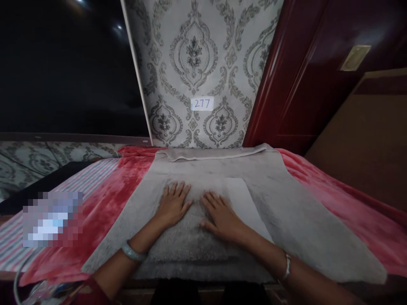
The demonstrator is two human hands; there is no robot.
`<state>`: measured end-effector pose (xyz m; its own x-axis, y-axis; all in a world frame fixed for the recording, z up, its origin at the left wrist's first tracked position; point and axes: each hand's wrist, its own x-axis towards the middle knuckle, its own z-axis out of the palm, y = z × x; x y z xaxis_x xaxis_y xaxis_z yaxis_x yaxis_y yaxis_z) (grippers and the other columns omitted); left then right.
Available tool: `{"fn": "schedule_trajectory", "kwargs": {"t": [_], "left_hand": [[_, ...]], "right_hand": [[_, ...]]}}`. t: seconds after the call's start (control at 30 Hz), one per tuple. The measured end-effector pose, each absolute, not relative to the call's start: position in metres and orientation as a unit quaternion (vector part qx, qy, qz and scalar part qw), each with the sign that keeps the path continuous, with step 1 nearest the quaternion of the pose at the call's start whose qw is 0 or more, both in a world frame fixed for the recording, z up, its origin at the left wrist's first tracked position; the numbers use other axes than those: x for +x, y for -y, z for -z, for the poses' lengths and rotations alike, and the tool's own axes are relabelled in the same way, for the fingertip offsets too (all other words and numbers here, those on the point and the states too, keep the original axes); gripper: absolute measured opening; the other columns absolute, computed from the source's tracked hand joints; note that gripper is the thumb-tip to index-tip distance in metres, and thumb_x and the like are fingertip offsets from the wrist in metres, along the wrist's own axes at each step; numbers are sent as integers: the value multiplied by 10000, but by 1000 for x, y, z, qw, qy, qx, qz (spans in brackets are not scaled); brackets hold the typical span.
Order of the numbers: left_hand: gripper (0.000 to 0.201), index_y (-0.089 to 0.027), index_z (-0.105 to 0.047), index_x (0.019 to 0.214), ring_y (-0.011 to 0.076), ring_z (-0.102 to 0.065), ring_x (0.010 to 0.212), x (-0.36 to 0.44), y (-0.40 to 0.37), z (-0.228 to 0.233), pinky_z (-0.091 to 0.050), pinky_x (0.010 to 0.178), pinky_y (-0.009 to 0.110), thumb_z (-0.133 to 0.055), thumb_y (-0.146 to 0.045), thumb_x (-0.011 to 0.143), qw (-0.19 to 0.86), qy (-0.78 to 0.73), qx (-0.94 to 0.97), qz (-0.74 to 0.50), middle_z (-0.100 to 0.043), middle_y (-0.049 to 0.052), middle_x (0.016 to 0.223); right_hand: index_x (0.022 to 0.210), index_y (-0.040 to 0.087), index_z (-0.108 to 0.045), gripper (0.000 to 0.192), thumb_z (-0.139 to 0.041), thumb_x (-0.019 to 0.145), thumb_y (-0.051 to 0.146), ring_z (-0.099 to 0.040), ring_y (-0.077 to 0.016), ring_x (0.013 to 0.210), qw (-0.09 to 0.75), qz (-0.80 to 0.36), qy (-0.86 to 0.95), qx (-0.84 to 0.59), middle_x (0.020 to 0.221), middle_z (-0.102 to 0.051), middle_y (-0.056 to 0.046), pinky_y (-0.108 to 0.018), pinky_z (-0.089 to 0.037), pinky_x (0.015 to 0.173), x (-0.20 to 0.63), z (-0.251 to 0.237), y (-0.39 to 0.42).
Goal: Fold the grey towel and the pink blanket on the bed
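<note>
Two palms, your left hand [173, 207] and right hand [221, 218], lie flat with fingers spread, gripping nothing, on fuzzy grey fabric [190, 242] above the red blanket [106, 207]; sideways pressure could ruck it or skew the pale panel [246, 201] alongside.

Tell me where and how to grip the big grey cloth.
Probably best: pinch the grey cloth at its near right corner, coming from the right. That corner tapers outward, apart from the left hand and right hand, which rest over the spread cloth's middle.
</note>
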<state>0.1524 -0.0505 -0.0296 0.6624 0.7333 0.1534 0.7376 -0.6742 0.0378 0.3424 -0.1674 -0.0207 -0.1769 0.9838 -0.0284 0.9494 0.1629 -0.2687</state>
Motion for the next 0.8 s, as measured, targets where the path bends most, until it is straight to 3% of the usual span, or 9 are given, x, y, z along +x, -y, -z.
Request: {"fn": "schedule_trajectory", "kwargs": {"t": [0.1,0.27,0.53,0.8], "left_hand": [[599,-241,-338,1546,337,-184,1515,156,52,23,-143,1192,646,-348,-489,1001,-19,329,-942,65,-283,91,1627],[617,-286,-284,1559,247,-162,1529,166,32,20,-84,1222,571,-293,-555,1003,-74,191,-979,7,-242,54,1641],[580,-305,-361,1529,277,-231,1509,153,-56,23,-166,1190,582,-273,-513,995,-78,373,-924,3,-328,61,1612],[589,-229,-373,1526,220,-261,1500,147,-67,15,-215,1200,492,-241,-446,995,-93,450,-888,8,-322,90,1610]], "right_hand": [[1590,142,-196,829,-374,962,654,3,-271,1536,83,-119,773,-617,1657,-58,-128,-511,-63,1232,335,31,185],[1585,160,-224,794,-371,971,642,-1,-273,1536,95,-116,772,-617,1658,-51,-117,-531,-74,1233,335,39,187],[1585,179,-228,764,-394,977,611,-31,-278,1536,123,-100,778,-608,1655,-65,-106,-549,-115,1231,338,50,186],[1581,186,-244,776,-351,974,657,-56,-261,1536,138,-89,780,-604,1656,-107,-105,-509,-118,1235,340,52,186]]}}
